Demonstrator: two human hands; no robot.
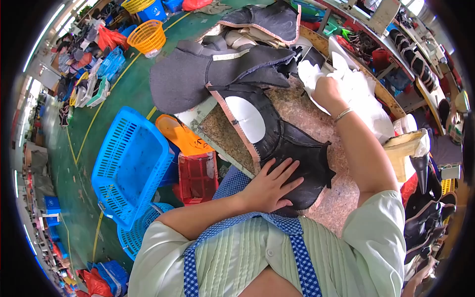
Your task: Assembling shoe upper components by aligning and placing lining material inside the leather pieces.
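My left hand (274, 188) lies flat, fingers spread, on a black leather boot upper (304, 148) on the worktable in front of me. A white oval patch (245, 120) sits on the upper's far part, beside a pale toothed edge strip. Farther right, my right hand (330, 94) is closed at a heap of thin white cut pieces (358, 96); its fingers curl onto the near edge of one piece, and their tips are partly hidden. Just beyond the upper lies a dark grey fabric boot piece (183, 74) with a whitish strip on it.
The worktable (341, 198) has a stained, speckled top. Another black upper (267, 22) lies at its far end. A cream container (405, 148) stands at the right edge. To the left are a blue basket (131, 158), a red crate (198, 175) and an orange piece (180, 136).
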